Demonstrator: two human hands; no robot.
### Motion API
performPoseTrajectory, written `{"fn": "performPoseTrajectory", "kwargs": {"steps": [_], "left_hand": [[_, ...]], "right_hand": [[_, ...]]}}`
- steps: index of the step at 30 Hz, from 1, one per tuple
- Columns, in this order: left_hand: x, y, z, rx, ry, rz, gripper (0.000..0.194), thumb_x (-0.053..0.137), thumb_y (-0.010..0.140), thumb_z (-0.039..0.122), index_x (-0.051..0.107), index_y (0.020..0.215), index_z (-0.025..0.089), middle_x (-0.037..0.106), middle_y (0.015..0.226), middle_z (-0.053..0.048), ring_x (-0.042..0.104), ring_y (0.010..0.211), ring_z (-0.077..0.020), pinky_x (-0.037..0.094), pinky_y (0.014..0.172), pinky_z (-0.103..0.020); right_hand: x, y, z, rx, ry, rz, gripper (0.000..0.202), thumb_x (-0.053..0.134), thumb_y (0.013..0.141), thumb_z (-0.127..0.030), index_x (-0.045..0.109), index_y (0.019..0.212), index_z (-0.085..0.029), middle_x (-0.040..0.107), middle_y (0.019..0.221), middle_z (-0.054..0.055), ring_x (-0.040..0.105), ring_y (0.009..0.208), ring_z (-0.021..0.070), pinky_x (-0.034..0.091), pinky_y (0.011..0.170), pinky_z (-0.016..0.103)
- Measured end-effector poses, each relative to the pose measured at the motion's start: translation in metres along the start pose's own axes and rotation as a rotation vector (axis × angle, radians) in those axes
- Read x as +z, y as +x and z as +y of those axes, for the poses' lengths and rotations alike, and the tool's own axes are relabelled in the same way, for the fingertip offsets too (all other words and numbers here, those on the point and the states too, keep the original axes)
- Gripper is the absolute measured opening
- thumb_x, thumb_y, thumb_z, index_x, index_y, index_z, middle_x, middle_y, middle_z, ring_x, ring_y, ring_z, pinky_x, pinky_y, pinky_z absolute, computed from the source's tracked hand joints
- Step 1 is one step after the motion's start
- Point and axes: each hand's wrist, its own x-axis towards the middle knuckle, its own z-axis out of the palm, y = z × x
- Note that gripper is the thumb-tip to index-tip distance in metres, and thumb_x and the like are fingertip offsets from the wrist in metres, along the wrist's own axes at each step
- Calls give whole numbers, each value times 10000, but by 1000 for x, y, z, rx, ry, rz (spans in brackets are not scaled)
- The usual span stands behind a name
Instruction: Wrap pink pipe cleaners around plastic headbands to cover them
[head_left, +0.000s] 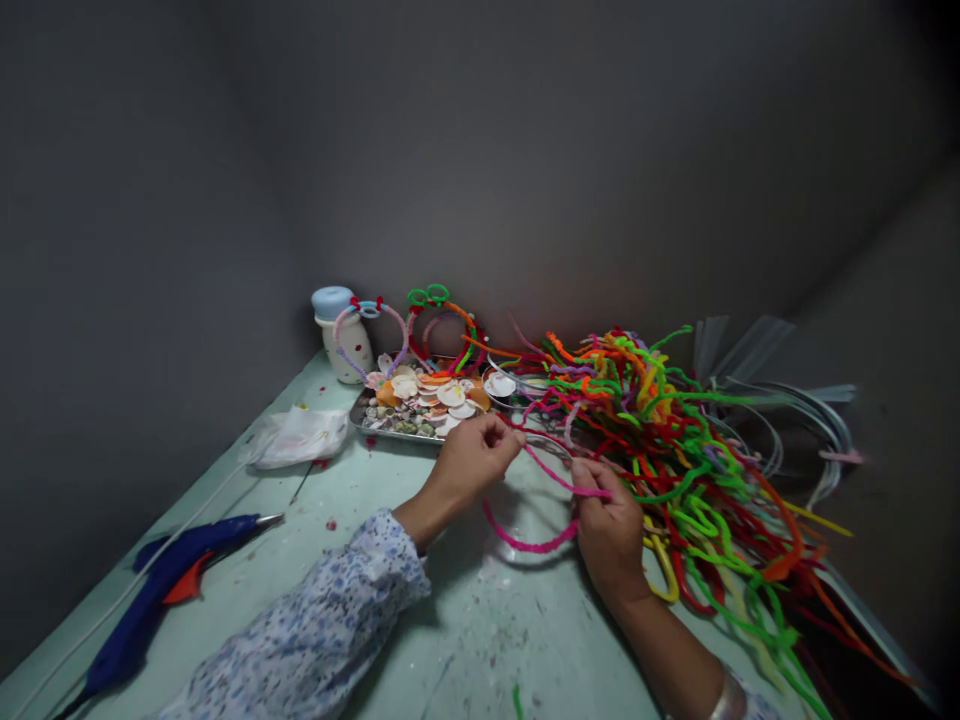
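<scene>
A hoop partly wrapped in pink fuzzy stem (536,546) is held between my two hands above the table. My left hand (480,455) pinches a pink strand at the hoop's upper left, fingers closed. My right hand (609,525) is closed on the hoop's right side, its thumb and finger on the pink stem. A bare, pale stretch of the hoop shows between the hands. Just right of my right hand lies a large tangled pile of colourful fuzzy stems (652,420).
A metal tray (401,436) holds shell-like discs and decorated headbands (371,308). Behind stands a white bottle with a blue lid (345,340). A blue glue gun (172,580) and a plastic bag (300,438) are at left; clear hoops (829,425) are at right.
</scene>
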Motion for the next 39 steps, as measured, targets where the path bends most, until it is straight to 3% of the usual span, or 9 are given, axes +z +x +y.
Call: {"fn": "performPoseTrajectory", "kwargs": {"steps": [4, 9, 22, 26, 33, 39], "left_hand": [[2, -4, 0, 157, 253, 105, 155, 567, 795, 307, 588, 712, 178, 585, 643, 10, 514, 594, -122, 359, 557, -226], [3, -9, 2, 278, 415, 168, 122, 545, 806, 240, 554, 699, 184, 570, 661, 10, 508, 619, -121, 348, 591, -230], [5, -12, 0, 347, 642, 208, 132, 501, 856, 248, 550, 749, 189, 588, 748, -13, 504, 659, -132, 329, 601, -241], [5, -8, -3, 279, 526, 180, 130, 523, 848, 272, 565, 761, 185, 591, 722, -5, 519, 656, -133, 346, 604, -240], [3, 5, -13, 4, 76, -16, 214, 612, 761, 373, 577, 729, 165, 565, 635, 18, 490, 566, -115, 337, 517, -215], [4, 3, -14, 39, 59, 55, 162, 621, 747, 328, 595, 781, 172, 590, 680, 11, 518, 613, -120, 363, 552, -214]], "right_hand": [[0, 0, -1, 15, 7, -1, 326, 534, 851, -450, 666, 878, -154, 638, 754, 43, 564, 723, 207, 423, 651, 305], [-1, -1, -1, 28, 12, -6, 310, 539, 843, -443, 660, 868, -158, 630, 735, 36, 558, 700, 198, 416, 621, 293], [0, -1, 5, -12, 7, 19, 286, 547, 823, -400, 681, 901, -160, 575, 590, -8, 518, 571, 174, 413, 556, 283], [0, -1, 5, -19, 2, 34, 283, 541, 819, -398, 683, 890, -164, 588, 595, -4, 533, 584, 179, 423, 561, 284], [1, -1, 5, 4, 16, 39, 323, 553, 827, -442, 686, 904, -159, 561, 560, -19, 495, 531, 157, 404, 535, 272], [1, -2, 4, 8, 12, 28, 341, 548, 835, -447, 688, 929, -152, 550, 551, -24, 488, 526, 154, 407, 539, 272]]}}
